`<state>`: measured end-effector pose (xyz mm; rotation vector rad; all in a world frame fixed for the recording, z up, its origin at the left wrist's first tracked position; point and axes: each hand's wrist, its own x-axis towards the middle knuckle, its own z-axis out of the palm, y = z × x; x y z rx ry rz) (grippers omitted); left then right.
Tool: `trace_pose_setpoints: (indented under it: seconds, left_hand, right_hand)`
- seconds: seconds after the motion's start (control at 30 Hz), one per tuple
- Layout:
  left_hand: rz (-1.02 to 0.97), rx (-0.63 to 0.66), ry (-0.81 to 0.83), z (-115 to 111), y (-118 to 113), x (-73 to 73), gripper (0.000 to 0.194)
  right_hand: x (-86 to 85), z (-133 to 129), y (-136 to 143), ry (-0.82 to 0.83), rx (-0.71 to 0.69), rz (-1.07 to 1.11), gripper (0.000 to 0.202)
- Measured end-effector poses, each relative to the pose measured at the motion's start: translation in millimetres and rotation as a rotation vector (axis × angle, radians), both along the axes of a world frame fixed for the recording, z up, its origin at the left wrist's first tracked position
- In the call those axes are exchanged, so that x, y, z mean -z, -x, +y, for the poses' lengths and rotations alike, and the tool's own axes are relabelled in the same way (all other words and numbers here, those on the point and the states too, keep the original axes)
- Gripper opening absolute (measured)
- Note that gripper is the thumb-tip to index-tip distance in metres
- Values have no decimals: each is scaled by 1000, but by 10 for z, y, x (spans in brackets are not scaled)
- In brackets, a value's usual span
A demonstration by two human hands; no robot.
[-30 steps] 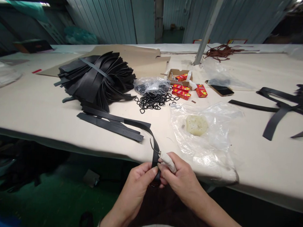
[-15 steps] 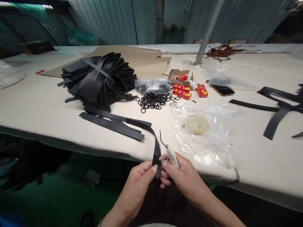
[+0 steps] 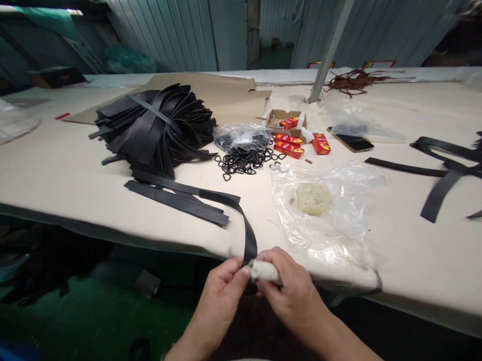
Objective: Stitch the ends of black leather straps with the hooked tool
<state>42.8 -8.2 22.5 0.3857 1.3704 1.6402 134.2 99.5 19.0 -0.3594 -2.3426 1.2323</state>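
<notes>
Your long, flat, black leather-like strap (image 3: 250, 239) is pinched near its close end by the fingers of your left hand (image 3: 220, 293). Beyond those fingertips it runs away from you, then curves left and flattens out. Below them, its end is dark and mostly hidden. Your thick, off-white, cylindrical handle (image 3: 266, 271) lies nearly level in the fingers of your right hand (image 3: 290, 282), across the strap, its left end just beside your left thumb tip.

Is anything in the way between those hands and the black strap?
Nothing visible: the left hand grips the black strap, and the right hand holds a white handle close to it.
</notes>
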Motion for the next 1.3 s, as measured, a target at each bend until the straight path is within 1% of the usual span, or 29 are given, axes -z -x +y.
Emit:
trace_pose_setpoints:
  seconds: [0.03, 0.07, 0.1, 0.13, 0.2, 0.33, 0.47, 0.6, 0.87, 0.97, 1.07, 1.13, 1.23, 1.3]
  left_hand:
    - [1, 3, 8, -6, -1, 7, 17]
    - [12, 9, 13, -14, 0, 13, 17]
    - [31, 18, 18, -21, 2, 20, 18]
    - [64, 21, 21, -26, 5, 27, 18]
    - [178, 12, 20, -33, 17, 42, 18]
    - [344, 14, -4, -33, 32, 72, 20]
    - [367, -34, -38, -19, 7, 72, 18]
    - [244, -70, -54, 10, -12, 54, 18]
    - [-20, -52, -41, 26, 35, 88, 23]
    - [-58, -34, -45, 16, 67, 109, 24]
    - [-25, 23, -47, 0, 101, 121, 25]
    - [22, 33, -37, -10, 105, 128, 26]
    - [103, -46, 4, -13, 76, 148, 29]
    - [164, -104, 44, -6, 54, 170, 32]
  right_hand:
    - [7, 3, -25, -254, -4, 72, 13]
    - [8, 6, -49, -468, -12, 134, 17]
    - [4, 8, -70, -619, -21, 179, 21]
    - [-5, 9, -88, -707, -33, 199, 24]
    - [-35, 13, -110, -771, -47, 233, 27]
    - [-104, 26, -110, -810, -40, 300, 27]
    - [-127, 41, -95, -800, -67, 315, 26]
    - [-123, 50, -88, -781, -88, 315, 25]
    - [-139, 52, -22, -804, -99, 294, 25]
    - [-122, 45, -4, -806, -102, 284, 25]
    - [-110, 43, -3, -786, -106, 283, 25]
    - [-107, 41, 0, -752, -95, 282, 25]
    - [-90, 31, 21, -712, -66, 279, 23]
    - [-59, 16, 43, -719, -30, 287, 21]
